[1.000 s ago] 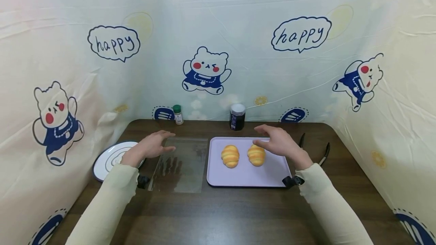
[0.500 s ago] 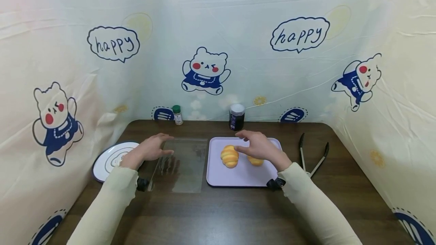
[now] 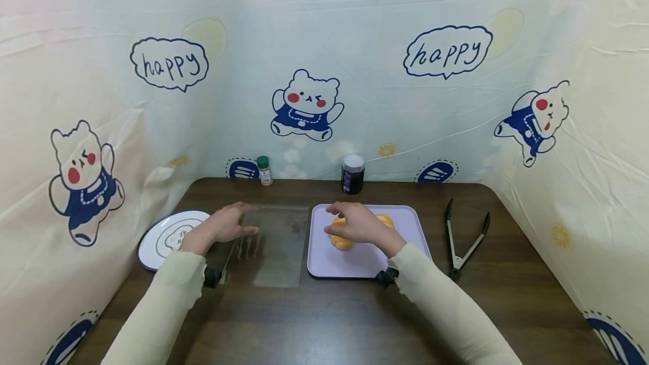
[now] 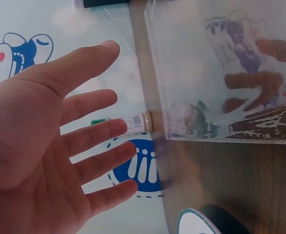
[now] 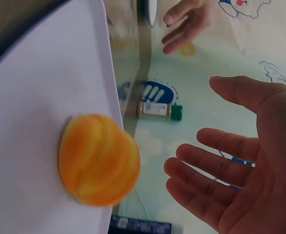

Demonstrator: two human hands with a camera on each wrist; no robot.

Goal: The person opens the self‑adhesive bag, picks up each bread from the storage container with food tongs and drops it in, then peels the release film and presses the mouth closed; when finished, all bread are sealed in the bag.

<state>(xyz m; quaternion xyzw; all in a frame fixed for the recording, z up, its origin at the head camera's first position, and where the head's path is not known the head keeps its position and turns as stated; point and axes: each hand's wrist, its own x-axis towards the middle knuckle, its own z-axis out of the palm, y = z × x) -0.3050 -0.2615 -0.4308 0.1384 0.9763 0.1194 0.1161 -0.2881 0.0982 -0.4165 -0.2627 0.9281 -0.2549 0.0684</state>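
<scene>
- L hand (image 3: 221,224): fingers loosely spread, nothing held, abv L side of clear sheet (image 3: 281,266).
- R hand (image 3: 361,223): fingers relaxed & apart, nothing held, over lilac tray (image 3: 324,263).
- L roll (image 3: 342,245) & R roll (image 3: 387,221): on tray, partly hidden under R hand.
- White plate (image 3: 159,244): just L of L hand.
- Tongs (image 3: 457,263): R of R hand, arms apart.
- Bottle w/ green cap (image 3: 265,172): beyond L hand.
- Dark jar (image 3: 353,176): beyond R hand.

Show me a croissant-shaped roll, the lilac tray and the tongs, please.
Croissant-shaped roll (image 5: 100,161), right wrist view: middle of its ridged surface.
Lilac tray (image 3: 345,264), head view: bare surface toward the near edge.
Tongs (image 3: 457,262), head view: joint where both arms meet.
</scene>
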